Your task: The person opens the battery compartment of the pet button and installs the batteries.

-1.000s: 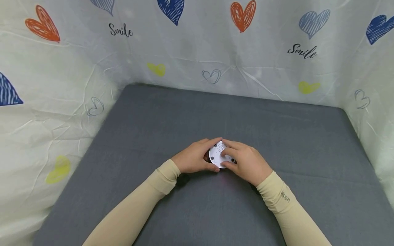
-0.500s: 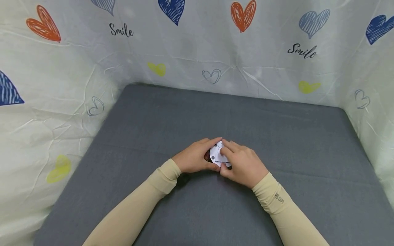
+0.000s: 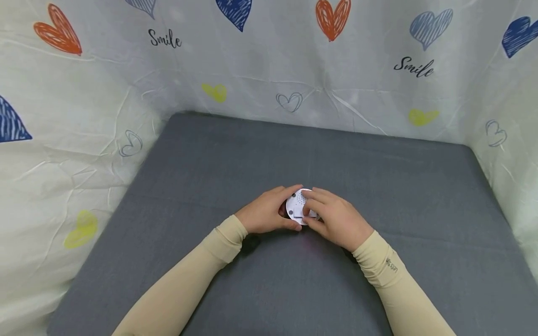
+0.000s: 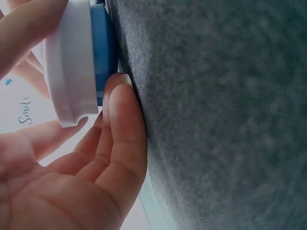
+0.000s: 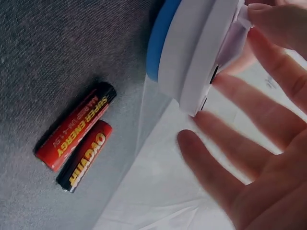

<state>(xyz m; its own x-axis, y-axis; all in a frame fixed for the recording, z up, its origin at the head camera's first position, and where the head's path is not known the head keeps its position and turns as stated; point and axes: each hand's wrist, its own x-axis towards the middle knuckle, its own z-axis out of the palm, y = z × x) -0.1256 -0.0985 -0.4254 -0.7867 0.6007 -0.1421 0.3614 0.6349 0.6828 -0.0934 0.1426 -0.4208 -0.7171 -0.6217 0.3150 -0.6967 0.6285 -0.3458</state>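
Observation:
A round white device point(image 3: 294, 204) with small holes and dark feet on its upward face is held just over the grey table. Its underside is a blue disc point(image 4: 103, 52), seen in both wrist views. My left hand point(image 3: 266, 211) grips the device round its left rim, thumb at the near side. With thumb and a finger, my right hand point(image 3: 336, 215) pinches a small white battery cover point(image 5: 235, 45), which stands tilted up from the device's face. The other right fingers spread along the rim. What lies under the cover is hidden.
Two red and black batteries, one battery point(image 5: 76, 125) beside another battery point(image 5: 85, 157), lie on the grey cloth by my right hand; the head view does not show them. A white curtain point(image 3: 260, 60) printed with hearts borders the table point(image 3: 235, 154) behind and at the sides.
The battery cover, flat in the device's face a second ago, now has a raised edge. My right hand shifted left and nearer, then back to the right. The left hand kept its grip.

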